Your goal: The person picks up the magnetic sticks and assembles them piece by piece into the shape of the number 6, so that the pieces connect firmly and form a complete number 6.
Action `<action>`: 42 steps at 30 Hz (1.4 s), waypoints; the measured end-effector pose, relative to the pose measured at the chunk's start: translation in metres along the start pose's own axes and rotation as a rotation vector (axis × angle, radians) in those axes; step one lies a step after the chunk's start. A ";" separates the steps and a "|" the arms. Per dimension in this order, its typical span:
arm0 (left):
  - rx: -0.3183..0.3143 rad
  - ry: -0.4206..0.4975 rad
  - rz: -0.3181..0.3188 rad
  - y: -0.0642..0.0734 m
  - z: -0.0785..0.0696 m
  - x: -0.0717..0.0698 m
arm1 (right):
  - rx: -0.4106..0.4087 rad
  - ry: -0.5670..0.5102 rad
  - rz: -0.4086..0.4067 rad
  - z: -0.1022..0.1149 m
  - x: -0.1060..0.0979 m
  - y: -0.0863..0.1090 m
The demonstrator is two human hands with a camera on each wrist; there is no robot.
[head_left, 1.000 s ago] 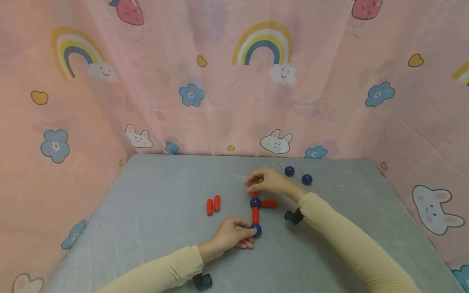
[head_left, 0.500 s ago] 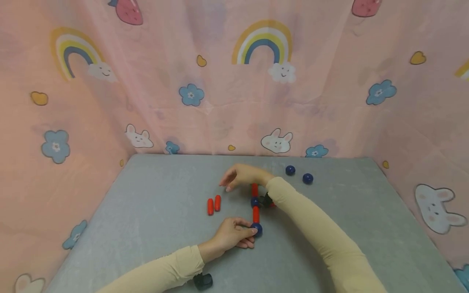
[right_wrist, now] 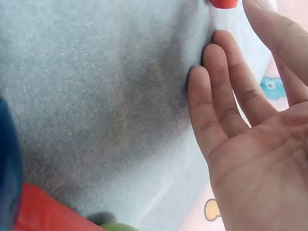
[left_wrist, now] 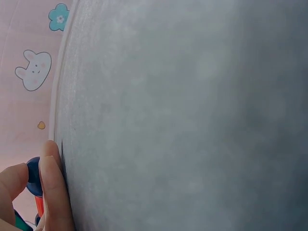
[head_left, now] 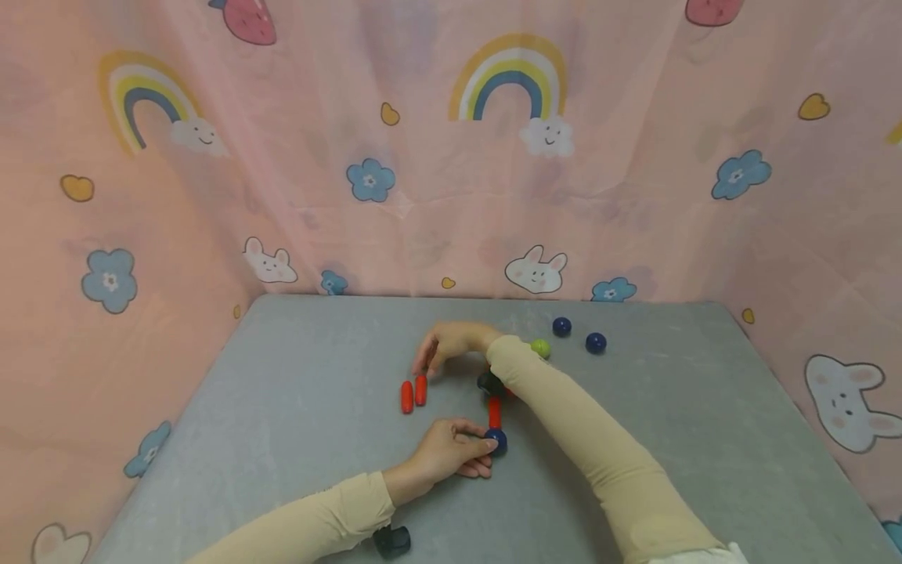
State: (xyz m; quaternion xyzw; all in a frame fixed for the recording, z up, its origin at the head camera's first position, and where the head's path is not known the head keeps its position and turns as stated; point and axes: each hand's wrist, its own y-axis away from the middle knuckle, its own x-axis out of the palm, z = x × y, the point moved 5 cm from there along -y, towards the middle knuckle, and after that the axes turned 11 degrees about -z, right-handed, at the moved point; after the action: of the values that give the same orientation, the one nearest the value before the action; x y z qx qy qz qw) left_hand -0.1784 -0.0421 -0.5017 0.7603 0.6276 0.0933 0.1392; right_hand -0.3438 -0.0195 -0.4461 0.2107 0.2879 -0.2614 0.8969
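Observation:
In the head view, my left hand (head_left: 454, 450) pinches a dark blue ball (head_left: 497, 442) between thumb and fingers at the near end of a joined piece. A red rod (head_left: 495, 413) runs away from that ball; the right sleeve and a wrist camera cover the rest. My right hand (head_left: 451, 345) hovers over two loose red rods (head_left: 406, 397), its fingertips at the far end of the right-hand one (head_left: 420, 390). In the right wrist view, its fingers (right_wrist: 221, 91) are extended and a red rod's end (right_wrist: 224, 4) shows near the thumb.
Two loose dark blue balls (head_left: 561, 327) lie at the back right of the grey table (head_left: 317, 352). A green ball (head_left: 540, 348) shows just behind the right sleeve. A patterned pink curtain (head_left: 423, 227) surrounds the table's back and sides.
My right hand has moved left from the joined piece's far end to the loose red rods, its sleeve now crossing above the piece. The green ball has come into sight. My left hand stays put.

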 end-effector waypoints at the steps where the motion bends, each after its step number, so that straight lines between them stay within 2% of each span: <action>1: 0.002 -0.002 0.000 0.000 0.000 0.000 | 0.003 0.002 0.008 -0.001 0.001 -0.001; 8: 0.002 -0.007 0.000 0.001 -0.002 0.000 | -0.017 0.060 0.025 -0.002 0.007 -0.004; 21: -0.005 -0.006 -0.004 0.001 -0.003 0.001 | -0.025 0.093 0.041 -0.002 0.012 -0.007; 25: -0.007 -0.004 -0.002 0.001 -0.003 0.001 | -0.018 0.074 0.043 -0.003 0.013 -0.008; 42: 0.001 0.002 -0.003 0.000 0.001 0.001 | 0.021 0.152 -0.012 -0.005 0.014 -0.008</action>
State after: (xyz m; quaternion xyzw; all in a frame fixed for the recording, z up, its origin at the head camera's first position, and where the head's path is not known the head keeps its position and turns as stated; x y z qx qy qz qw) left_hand -0.1782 -0.0408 -0.5025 0.7594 0.6289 0.0934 0.1383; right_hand -0.3403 -0.0282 -0.4605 0.2376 0.3537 -0.2530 0.8686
